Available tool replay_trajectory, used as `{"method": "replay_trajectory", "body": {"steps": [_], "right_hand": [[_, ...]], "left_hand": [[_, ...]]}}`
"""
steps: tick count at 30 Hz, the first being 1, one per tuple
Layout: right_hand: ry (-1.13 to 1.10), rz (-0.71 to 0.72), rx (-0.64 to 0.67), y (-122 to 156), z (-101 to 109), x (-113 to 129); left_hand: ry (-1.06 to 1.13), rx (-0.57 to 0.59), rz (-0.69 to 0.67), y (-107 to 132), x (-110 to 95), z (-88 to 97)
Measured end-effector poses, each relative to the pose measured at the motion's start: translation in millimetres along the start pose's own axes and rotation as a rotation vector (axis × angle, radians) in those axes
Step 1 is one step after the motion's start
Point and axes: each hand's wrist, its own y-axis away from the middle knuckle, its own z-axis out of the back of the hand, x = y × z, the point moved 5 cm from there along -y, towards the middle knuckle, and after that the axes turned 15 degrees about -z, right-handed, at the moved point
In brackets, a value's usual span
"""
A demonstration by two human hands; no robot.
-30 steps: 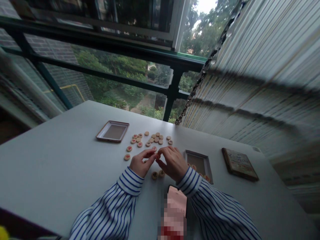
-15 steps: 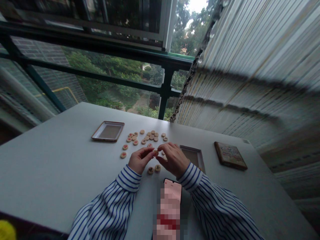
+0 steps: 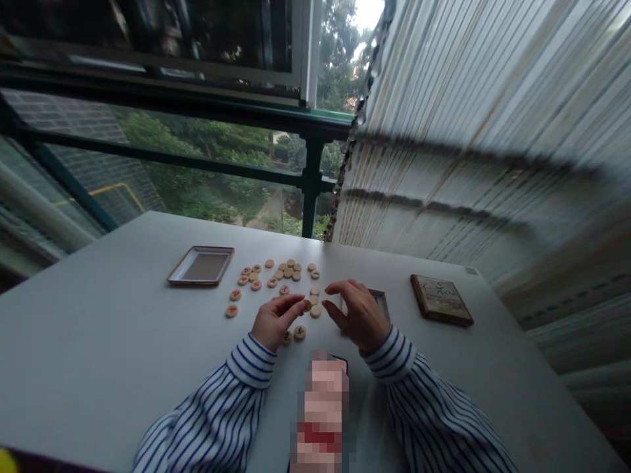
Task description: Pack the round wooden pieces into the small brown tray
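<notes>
Brickwork (image 3: 73, 118) shows through the glass at far left, with green bushes (image 3: 227, 139) to its right. Below, on the white table (image 3: 108, 348), a shallow brown-rimmed tray (image 3: 204, 267) lies toward the far edge, its brown floor in sight. Just right of it begins a loose scatter of round discs: several red-marked discs (image 3: 235, 295) lie face up, with a few dark-marked ones among them. The left hand (image 3: 270, 323), in a blue-and-white striped sleeve, has its thumb and fingers pinched on a single disc (image 3: 306, 305), raised at the fingertips, its marking too small to read. Beyond that hand sits a cluster of blank discs (image 3: 288, 270); on the near side, two more dark-marked discs (image 3: 300, 332) lie, one partly covered by the hand. A phone (image 3: 323, 394) lies closer to the body, its screen mostly blurred into blocks. Between the hands, a short row of plain discs (image 3: 315, 311) rests on the tabletop. The right hand (image 3: 362, 318) has thumb and fingers apart, tips near the pinched disc but clear of it. Behind it, a grey tray (image 3: 382, 303) is largely hidden. Farther right lies a book-shaped box (image 3: 440, 300), and a striped curtain (image 3: 444, 98) fills the upper right.
</notes>
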Motion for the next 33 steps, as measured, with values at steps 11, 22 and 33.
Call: {"method": "replay_trajectory", "body": {"steps": [11,22,33], "right_hand": [[-0.117,-0.119,-0.058,16,12,-31],[-0.192,-0.241,-0.161,40,15,-57],[-0.235,-0.327,-0.247,54,13,-67]], "left_hand": [[0.061,0.06,0.037,1,1,-26.1],[0.124,0.122,0.048,5,1,-56.7],[0.142,0.17,0.045,5,14,-78.9]]}}
